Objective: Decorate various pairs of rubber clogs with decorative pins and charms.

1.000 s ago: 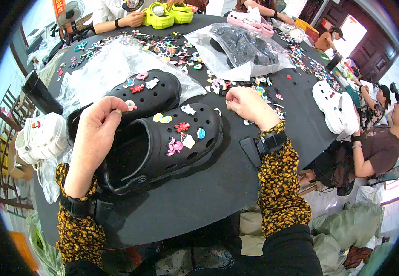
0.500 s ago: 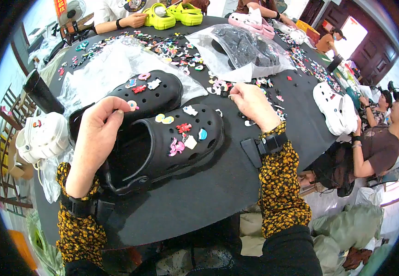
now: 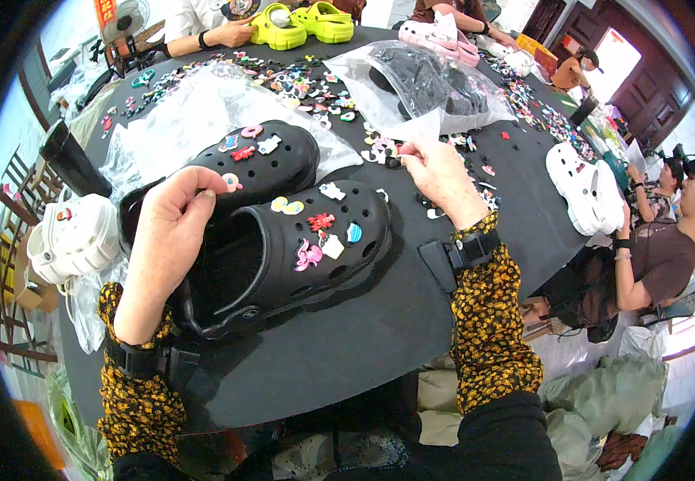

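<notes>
Two black clogs stand side by side in front of me, toes pointing away to the right. The nearer clog (image 3: 327, 276) carries several shoe charms, among them a red lobster, a cupcake and a pink octopus. On the farther clog (image 3: 287, 164) sit a pink ring, another red lobster and a white figure. My left hand (image 3: 175, 220), above the openings of the clogs, pinches a small pinkish round shoe charm (image 3: 232, 182) at its fingertips. My right hand (image 3: 443, 180) is closed in a pinch beside loose charms (image 3: 383, 150); what its fingertips hold is too small to make out.
Clear plastic sheeting (image 3: 195, 104) and a bag of dark clogs (image 3: 435, 84) lie beyond. White clogs (image 3: 584, 188) stand right, another white clog (image 3: 75, 236) left. Co-workers sit around the black table (image 3: 347, 365), one holding a lime-green clog (image 3: 278, 28).
My right hand has shifted very slightly, its fingers still pinched. My left hand and the two black clogs have hardly moved.
</notes>
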Tool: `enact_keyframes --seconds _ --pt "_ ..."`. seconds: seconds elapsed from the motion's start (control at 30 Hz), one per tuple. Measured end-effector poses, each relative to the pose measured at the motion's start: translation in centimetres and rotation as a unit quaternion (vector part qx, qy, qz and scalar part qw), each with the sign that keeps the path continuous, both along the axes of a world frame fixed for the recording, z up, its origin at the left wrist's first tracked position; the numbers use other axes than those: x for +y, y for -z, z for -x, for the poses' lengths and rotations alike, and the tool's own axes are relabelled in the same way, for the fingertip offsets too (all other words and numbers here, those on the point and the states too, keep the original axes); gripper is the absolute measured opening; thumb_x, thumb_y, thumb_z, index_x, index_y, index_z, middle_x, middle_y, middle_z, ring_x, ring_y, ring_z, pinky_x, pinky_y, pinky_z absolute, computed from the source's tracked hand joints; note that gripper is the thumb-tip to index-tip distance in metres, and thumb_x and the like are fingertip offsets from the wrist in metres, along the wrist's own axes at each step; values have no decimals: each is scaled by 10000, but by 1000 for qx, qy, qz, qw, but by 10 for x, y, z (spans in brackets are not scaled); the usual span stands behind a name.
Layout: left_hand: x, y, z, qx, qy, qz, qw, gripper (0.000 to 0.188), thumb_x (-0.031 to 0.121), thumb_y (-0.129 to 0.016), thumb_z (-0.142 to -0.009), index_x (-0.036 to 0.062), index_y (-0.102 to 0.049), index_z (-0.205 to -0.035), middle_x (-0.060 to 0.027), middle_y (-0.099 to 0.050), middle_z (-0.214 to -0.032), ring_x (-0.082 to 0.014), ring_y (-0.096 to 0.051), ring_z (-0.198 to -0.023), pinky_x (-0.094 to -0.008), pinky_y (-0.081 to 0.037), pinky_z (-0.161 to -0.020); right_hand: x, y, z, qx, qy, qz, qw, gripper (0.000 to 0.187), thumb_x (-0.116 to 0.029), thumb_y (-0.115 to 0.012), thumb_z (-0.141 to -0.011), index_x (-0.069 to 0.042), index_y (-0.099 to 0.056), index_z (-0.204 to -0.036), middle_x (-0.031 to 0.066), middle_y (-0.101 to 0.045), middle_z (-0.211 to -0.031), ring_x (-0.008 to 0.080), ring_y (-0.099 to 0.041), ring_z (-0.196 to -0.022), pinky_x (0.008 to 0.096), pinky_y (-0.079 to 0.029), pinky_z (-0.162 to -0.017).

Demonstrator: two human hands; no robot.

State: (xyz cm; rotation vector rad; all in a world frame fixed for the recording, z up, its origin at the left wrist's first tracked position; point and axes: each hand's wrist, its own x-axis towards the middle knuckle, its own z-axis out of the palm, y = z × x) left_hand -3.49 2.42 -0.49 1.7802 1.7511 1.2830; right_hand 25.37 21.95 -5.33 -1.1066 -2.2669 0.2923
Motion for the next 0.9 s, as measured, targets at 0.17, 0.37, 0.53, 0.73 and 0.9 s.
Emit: enact_keyframes --seconds 0.17,0.37,0.53,0.73,0.9 --pt "1 1 1 -13 1 4 1000 131 -32 -465 -860 -39 -586 -912 -59 -666 -897 -106 -591 -897 -224 -429 -814 4 2 -1 8 5 -7 1000 191 -146 -596 -817 -18 -652 -947 139 -658 -786 217 -619 -700 330 -478 -673" --pt "2 4 5 -18 10 -41 999 125 -44 -486 -846 -34 -598 -902 -92 -686 -889 -106 -619 -821 -239 -467 -748 -2 -9 4 80 28 8 996 189 -108 -599 -832 11 -651 -968 90 -662 -759 125 -599 -702 273 -468 -649" --pt "2 2 2 -18 13 -28 999 147 -38 -488 -828 -21 -607 -911 -116 -679 -862 -174 -647 -819 -271 -486 -752 -20 -34 7 288 -44 96 952 150 -57 -603 -850 30 -645 -965 60 -675 -832 93 -619 -749 230 -486 -700" --pt "5 10 10 -34 33 -19 999 167 -71 -470 -829 -44 -593 -940 -105 -675 -933 -154 -629 -928 -274 -474 -860 -71 -85 49 310 -144 162 926 136 -49 -618 -845 20 -646 -960 41 -664 -831 81 -607 -765 218 -478 -701" --pt "10 16 15 -36 45 -45 997 155 -82 -475 -815 -32 -572 -925 -96 -668 -904 -159 -631 -911 -276 -479 -841 -87 -107 92 165 -212 109 957 128 -62 -621 -858 10 -635 -962 43 -661 -841 76 -597 -769 215 -462 -687"
